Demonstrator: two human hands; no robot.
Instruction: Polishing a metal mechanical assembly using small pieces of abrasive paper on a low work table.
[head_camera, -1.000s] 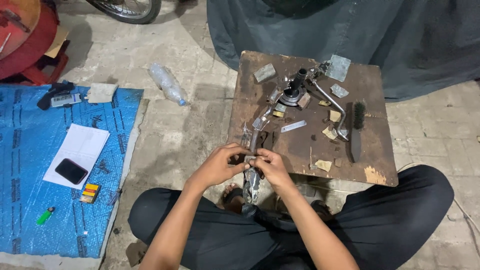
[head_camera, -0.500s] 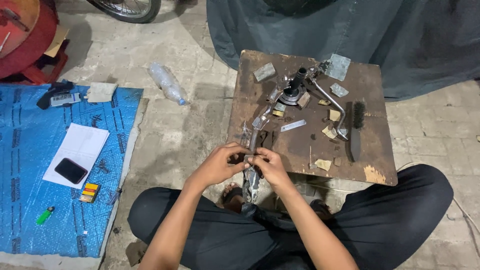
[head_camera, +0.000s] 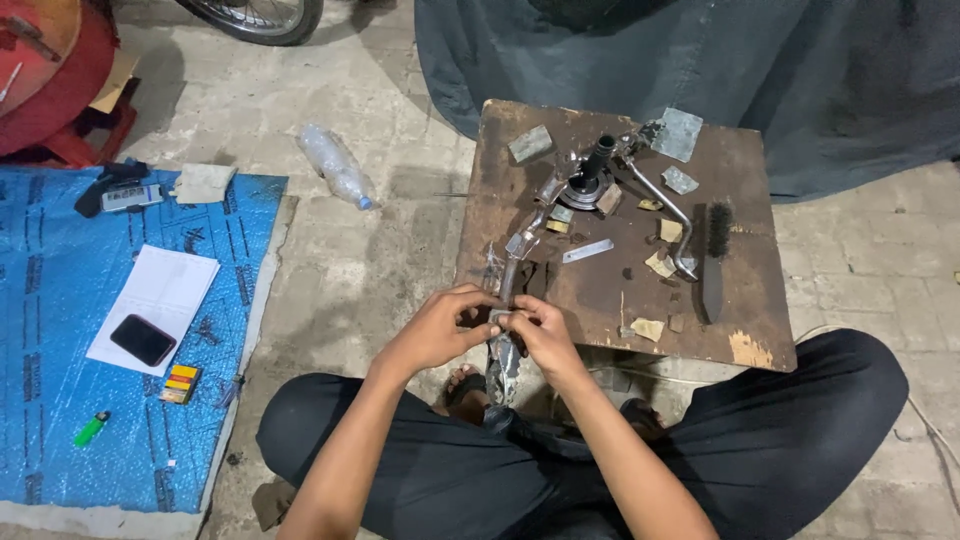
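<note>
— Left hand (head_camera: 437, 330) and right hand (head_camera: 540, 335): state?

— Both clamped on the metal lever (head_camera: 507, 300), fingertips meeting at mid-shaft.

— Axis?

— Long axis runs away from the hands onto the wooden board (head_camera: 600, 290); its lower end drops between the knees.

— Obstructions?

— Wire brush (head_camera: 714, 262) and sandpaper scraps (head_camera: 660, 262) lie beyond the right hand, well apart.

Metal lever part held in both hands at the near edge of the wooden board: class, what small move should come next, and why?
Probably a small steadying move: keep the left hand clamped on the metal lever part while the right hand works its fingertips at the spot they pinch. Both hands meet there, the part hangs off the wooden board over the lap, and the wire brush lies untouched.
</note>
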